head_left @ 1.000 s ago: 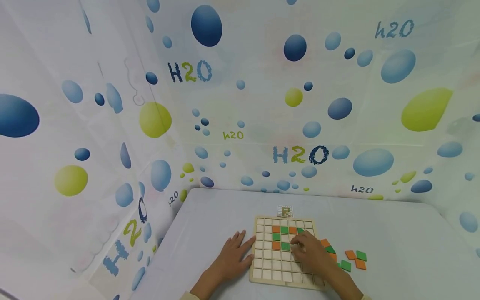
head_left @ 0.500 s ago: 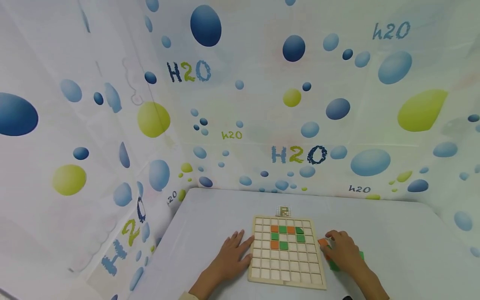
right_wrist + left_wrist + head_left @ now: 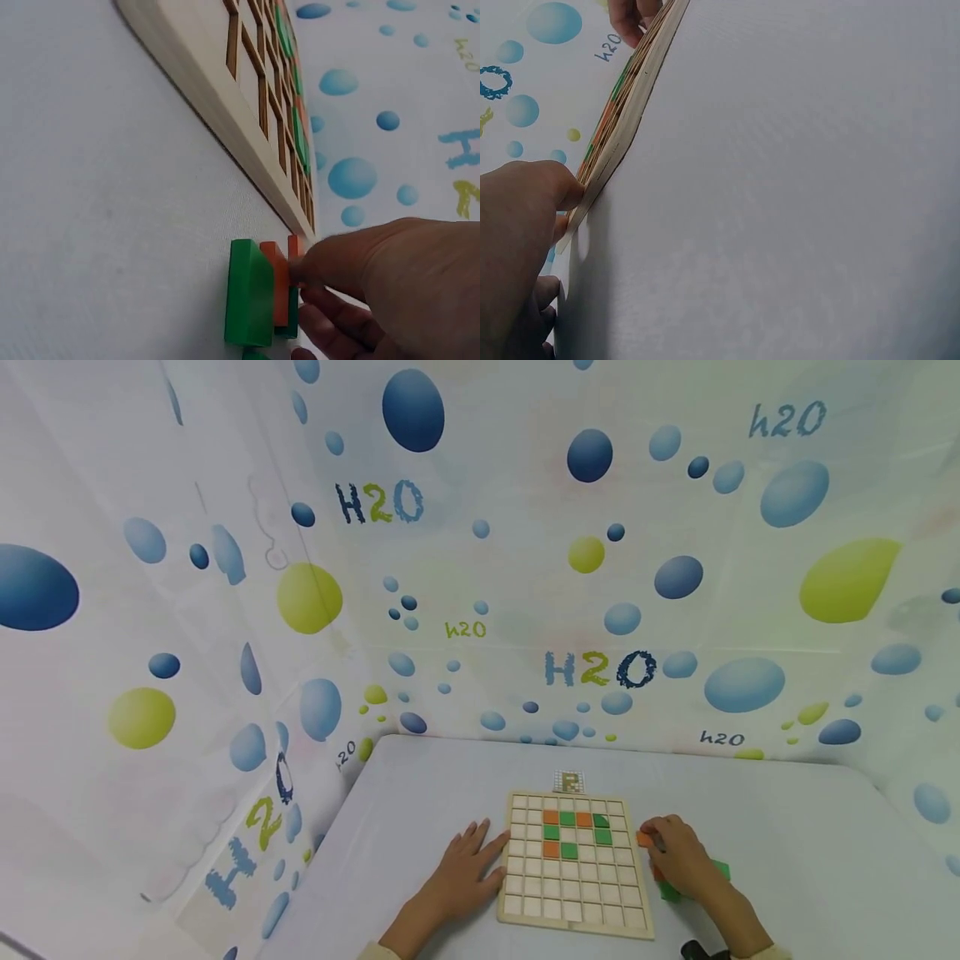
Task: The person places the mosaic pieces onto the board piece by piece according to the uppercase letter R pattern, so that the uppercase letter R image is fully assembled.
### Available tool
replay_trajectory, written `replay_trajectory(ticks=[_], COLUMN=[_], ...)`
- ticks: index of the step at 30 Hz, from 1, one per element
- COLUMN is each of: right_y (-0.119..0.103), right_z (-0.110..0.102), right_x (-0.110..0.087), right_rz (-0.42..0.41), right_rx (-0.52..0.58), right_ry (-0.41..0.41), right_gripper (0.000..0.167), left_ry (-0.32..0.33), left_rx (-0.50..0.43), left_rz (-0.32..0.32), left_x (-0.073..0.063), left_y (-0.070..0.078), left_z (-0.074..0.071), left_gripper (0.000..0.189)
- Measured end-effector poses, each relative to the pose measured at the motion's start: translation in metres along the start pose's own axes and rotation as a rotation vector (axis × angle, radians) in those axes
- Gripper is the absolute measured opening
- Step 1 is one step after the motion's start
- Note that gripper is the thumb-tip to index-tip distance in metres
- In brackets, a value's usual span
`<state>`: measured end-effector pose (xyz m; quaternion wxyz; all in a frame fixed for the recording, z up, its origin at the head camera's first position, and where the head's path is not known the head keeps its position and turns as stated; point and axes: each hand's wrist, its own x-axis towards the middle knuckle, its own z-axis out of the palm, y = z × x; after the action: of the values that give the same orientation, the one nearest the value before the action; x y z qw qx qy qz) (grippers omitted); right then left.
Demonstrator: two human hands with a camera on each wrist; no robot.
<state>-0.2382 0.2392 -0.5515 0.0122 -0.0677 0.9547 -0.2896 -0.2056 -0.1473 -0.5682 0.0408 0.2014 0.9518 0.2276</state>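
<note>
A wooden grid board [image 3: 573,925] lies on the table, its upper middle cells holding several orange and green tiles; one green piece [image 3: 601,820] has a rounded corner. My left hand [image 3: 467,870] rests spread on the table at the board's left edge, fingertips at the rim. To the right of the board, my right hand [image 3: 681,853] pinches an orange tile [image 3: 645,839] between thumb and fingers at the loose pile. In the right wrist view the thumb meets that tile's edge, beside a green tile [image 3: 250,292] and another orange tile [image 3: 275,281]. The hand partly hides the pile.
A small pattern card [image 3: 570,782] lies just beyond the board's far edge. A green tile [image 3: 722,868] shows past my right hand. Near the right wrist sits a black object [image 3: 693,950]. A wall sheet [image 3: 517,568] with printed blue and green bubbles stands behind the white table [image 3: 442,777].
My right hand has left the board for the loose tiles on the right and now pinches an orange one. A green tile in the board's second tile row is uncovered. The left hand stays put.
</note>
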Motion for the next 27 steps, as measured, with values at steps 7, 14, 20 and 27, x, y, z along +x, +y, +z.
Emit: replay_trajectory(ticks=[7,14,20,27], right_y=[0.006,0.010,0.008,0.006], right_z=[0.001,-0.001,-0.003,-0.007], right_x=[0.001,-0.003,-0.007,-0.014], right_rz=[-0.002,-0.021,0.020,0.020], right_rx=[0.058,0.082,0.074,0.129], right_ry=[-0.048,-0.100,-0.134,-0.130], right_gripper=[0.023,0.021,0.021,0.020], left_ry=[-0.007,-0.013,-0.011,-0.011], left_rx=[0.009,0.023,0.018,0.003], left_rz=[-0.001,-0.005,-0.007,-0.016], left_x=[0.002,0.002,0.002,0.003], left_y=[0.001,0.000,0.000,-0.001], left_z=[0.001,0.000,0.000,0.003], left_gripper=[0.059,0.058,0.059,0.059])
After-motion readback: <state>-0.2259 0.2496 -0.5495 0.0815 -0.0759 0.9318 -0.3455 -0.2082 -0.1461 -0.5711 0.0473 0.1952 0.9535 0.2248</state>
